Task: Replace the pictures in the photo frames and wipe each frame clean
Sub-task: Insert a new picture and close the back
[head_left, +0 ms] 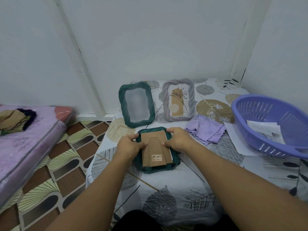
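Both hands on face-down green frame (157, 168), mid counter (166, 197). Left hand (129, 146) and right hand (179, 139) pinching side edges of cardboard backing (155, 147), fingers curled at its top corners. Backing looks light, bendy; glass under probably fragile, so grip edges, not stand flap. Beyond frame: purple cloth (205, 130), empty green frame (137, 105), lilac frame (178, 100). Right of it, basket (266, 124) with prints.

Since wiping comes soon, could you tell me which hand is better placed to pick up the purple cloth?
Right, probably: the right hand lies beside the purple cloth; the left hand is across the frame.
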`<move>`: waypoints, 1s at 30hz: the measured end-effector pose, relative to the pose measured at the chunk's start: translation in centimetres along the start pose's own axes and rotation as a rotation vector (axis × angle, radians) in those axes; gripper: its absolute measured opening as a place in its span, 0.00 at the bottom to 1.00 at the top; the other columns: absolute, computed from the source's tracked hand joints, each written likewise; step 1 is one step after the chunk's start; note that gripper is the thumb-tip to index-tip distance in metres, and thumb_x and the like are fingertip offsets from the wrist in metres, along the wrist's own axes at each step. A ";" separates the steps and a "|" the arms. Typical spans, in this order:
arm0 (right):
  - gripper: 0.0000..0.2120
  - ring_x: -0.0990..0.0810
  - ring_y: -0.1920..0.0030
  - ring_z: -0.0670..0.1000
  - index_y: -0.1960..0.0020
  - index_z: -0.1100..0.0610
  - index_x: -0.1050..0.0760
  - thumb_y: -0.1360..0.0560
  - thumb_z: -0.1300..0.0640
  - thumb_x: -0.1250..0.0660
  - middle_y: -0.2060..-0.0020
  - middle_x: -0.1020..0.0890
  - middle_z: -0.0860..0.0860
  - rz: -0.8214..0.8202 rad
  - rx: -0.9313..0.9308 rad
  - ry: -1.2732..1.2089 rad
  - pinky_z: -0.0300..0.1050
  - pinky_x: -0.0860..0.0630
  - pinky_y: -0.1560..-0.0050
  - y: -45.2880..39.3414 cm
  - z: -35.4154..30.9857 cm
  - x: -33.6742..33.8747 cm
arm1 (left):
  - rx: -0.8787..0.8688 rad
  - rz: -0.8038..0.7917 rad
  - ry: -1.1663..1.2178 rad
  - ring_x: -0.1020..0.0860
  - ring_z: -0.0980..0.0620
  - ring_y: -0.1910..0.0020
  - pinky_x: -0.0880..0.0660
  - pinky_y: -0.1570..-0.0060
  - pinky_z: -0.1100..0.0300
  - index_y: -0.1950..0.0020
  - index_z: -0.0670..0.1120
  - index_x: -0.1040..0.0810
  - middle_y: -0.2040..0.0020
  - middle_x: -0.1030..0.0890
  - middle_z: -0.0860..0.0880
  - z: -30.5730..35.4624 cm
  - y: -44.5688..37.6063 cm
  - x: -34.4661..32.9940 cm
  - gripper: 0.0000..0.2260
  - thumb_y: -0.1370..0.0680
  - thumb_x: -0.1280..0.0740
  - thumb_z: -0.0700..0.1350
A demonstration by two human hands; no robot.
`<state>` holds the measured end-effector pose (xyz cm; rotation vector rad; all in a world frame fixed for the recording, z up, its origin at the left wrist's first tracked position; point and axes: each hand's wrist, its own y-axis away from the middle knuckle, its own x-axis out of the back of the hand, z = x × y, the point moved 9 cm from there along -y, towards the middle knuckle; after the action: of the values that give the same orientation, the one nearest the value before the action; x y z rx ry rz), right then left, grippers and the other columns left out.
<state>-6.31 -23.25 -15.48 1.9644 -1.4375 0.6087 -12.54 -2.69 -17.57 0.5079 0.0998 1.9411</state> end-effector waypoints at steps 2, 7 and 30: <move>0.34 0.24 0.33 0.55 0.23 0.54 0.31 0.26 0.57 0.23 0.30 0.24 0.55 -0.002 -0.004 -0.010 0.43 0.27 0.37 0.0 0.0 -0.1 | 0.031 -0.020 0.063 0.18 0.42 0.46 0.18 0.42 0.44 0.26 0.43 0.25 0.42 0.18 0.42 -0.1 -0.1 -0.1 0.31 0.28 0.21 0.34; 0.33 0.24 0.33 0.54 0.23 0.55 0.31 0.26 0.58 0.23 0.30 0.23 0.54 -0.008 -0.001 -0.022 0.42 0.28 0.39 0.1 0.0 0.0 | 0.056 -0.047 0.107 0.19 0.42 0.45 0.17 0.48 0.47 0.27 0.44 0.23 0.39 0.19 0.42 0.1 0.0 -0.1 0.30 0.28 0.22 0.32; 0.34 0.23 0.36 0.55 0.23 0.53 0.31 0.26 0.57 0.23 0.31 0.23 0.54 -0.019 -0.013 -0.039 0.47 0.22 0.41 -0.1 0.1 -0.2 | -0.076 -0.069 0.024 0.21 0.50 0.58 0.25 0.63 0.57 0.29 0.47 0.23 0.55 0.22 0.46 0.7 0.1 -0.6 0.24 0.24 0.24 0.38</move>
<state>-6.32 -23.18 -15.76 1.9878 -1.4413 0.5540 -12.12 -3.33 -17.08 0.4255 0.0586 1.8763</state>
